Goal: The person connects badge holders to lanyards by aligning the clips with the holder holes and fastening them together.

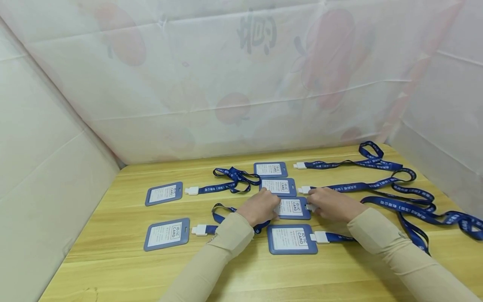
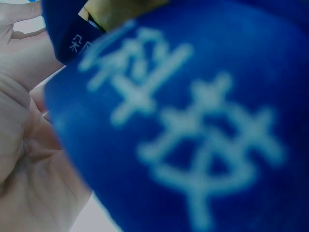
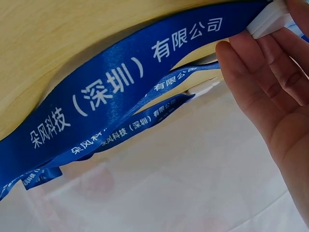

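In the head view, my left hand (image 1: 261, 206) holds the left edge of a blue-framed ID badge holder (image 1: 293, 208) lying on the table. At the holder's slotted right end, my right hand (image 1: 333, 204) pinches the white clip (image 3: 270, 20) of a blue lanyard (image 1: 403, 205). Fingers partly hide where clip and slot meet, so I cannot tell whether they are joined. A blurred blue strap (image 2: 193, 111) with white lettering fills most of the left wrist view. Nearer me lies another badge holder (image 1: 292, 240), its slot joined to a white clip (image 1: 320, 237).
Two badge holders (image 1: 270, 169) (image 1: 278, 187) lie farther back, with lanyard clips (image 1: 299, 165) apart from them. On the left are two more holders (image 1: 164, 193) (image 1: 167, 235) beside lanyards (image 1: 219, 188). Cloth walls (image 1: 211, 84) enclose the wooden table (image 1: 113, 268).
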{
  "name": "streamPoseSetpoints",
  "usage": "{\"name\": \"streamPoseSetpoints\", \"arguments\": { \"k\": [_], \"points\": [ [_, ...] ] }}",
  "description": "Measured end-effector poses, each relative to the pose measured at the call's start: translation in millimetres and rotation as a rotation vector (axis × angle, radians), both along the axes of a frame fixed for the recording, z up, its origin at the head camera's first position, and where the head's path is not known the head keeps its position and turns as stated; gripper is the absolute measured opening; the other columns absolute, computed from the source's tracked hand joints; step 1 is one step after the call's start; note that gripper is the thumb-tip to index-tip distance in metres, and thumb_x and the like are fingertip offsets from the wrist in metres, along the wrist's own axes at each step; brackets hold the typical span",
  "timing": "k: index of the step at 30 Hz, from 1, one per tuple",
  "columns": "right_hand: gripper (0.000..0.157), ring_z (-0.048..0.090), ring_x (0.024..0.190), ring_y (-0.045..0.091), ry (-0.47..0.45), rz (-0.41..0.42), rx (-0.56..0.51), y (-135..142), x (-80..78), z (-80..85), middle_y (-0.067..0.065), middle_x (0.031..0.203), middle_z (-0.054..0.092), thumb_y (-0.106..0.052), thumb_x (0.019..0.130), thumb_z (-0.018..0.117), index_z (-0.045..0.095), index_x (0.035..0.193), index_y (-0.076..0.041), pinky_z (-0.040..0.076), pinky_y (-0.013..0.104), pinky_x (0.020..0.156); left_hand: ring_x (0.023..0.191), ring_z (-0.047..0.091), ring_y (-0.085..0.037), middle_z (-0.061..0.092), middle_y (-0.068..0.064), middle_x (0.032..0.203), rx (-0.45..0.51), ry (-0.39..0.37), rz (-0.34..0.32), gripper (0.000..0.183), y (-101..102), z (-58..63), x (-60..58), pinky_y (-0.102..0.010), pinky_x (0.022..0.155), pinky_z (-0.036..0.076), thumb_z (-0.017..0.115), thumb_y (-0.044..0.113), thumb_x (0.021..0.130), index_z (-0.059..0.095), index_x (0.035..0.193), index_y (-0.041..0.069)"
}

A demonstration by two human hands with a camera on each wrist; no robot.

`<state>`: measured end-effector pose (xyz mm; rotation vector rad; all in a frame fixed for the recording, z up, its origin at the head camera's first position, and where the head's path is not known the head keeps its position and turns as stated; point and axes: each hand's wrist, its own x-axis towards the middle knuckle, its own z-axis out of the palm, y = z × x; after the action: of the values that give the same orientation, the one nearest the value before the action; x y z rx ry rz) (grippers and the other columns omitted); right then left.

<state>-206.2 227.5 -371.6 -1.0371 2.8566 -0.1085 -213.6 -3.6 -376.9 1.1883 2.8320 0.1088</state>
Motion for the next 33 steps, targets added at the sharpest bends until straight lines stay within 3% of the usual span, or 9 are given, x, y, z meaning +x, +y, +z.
{"name": "streamPoseSetpoints", "arguments": {
  "k": [25,33],
  "points": [
    [0.021,0.071,0.089,0.028,0.008,0.015,-0.004,1.3,-0.3,-0.8,0.014,0.100,0.072,0.007,0.085,0.075,0.075,0.106,0.002,0.060,0.040,0.079,0.088,0.066,-0.014,0.076,-0.004,0.100,-0.002,-0.004,-0.003,0.031,-0.3,0.3,-0.2,-0.026,0.090,0.052,0.083,0.025,0.086,0.077,0.110,0.008],
    [0.020,0.068,0.081,0.020,0.006,0.016,-0.008,1.7,-2.7,-2.1,0.011,0.095,0.071,0.008,0.085,0.075,0.076,0.104,0.002,0.060,0.035,0.076,0.084,0.065,-0.013,0.076,-0.003,0.098,-0.001,-0.001,-0.012,0.030,-0.9,2.2,-0.3,-0.026,0.088,0.051,0.083,0.026,0.086,0.077,0.108,0.007]
  ]
}}
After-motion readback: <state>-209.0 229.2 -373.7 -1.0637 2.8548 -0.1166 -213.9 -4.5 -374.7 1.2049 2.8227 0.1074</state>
